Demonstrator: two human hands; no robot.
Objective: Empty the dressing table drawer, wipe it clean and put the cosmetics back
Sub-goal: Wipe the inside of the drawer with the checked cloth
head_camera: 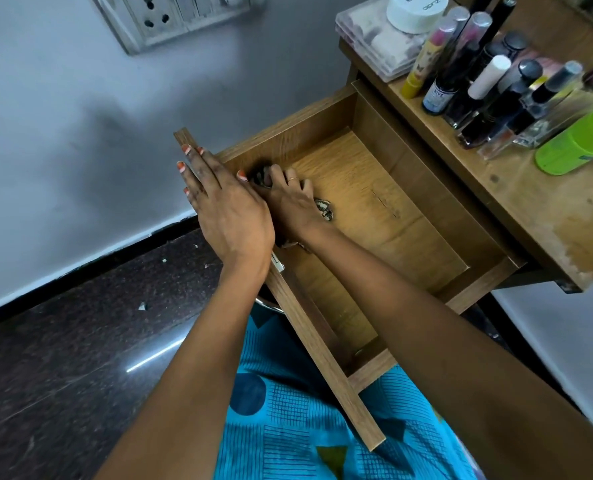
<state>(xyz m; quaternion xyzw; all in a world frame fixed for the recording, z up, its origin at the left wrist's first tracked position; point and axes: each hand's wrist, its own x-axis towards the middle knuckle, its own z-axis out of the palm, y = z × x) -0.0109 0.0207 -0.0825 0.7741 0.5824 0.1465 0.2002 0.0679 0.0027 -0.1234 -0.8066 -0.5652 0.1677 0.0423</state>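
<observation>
The wooden drawer point(409, 216) stands pulled out of the dressing table, its floor bare of cosmetics. My right hand point(290, 199) is inside it at the far left corner, fingers curled over a dark patterned cloth point(325, 208) and pressing it on the drawer floor. Most of the cloth is hidden under the hand. My left hand point(219, 206) rests with straight fingers on the drawer's front panel point(322, 348). The cosmetics point(489, 88), several bottles, tubes and lipsticks, stand crowded on the tabletop point(547, 209) to the right.
A green bottle point(579, 143), a white jar point(414, 12) and a clear palette box point(374, 39) sit on the tabletop. A grey wall with a socket panel point(170, 15) is behind. The dark floor point(63, 358) lies to the left, with small bits of debris.
</observation>
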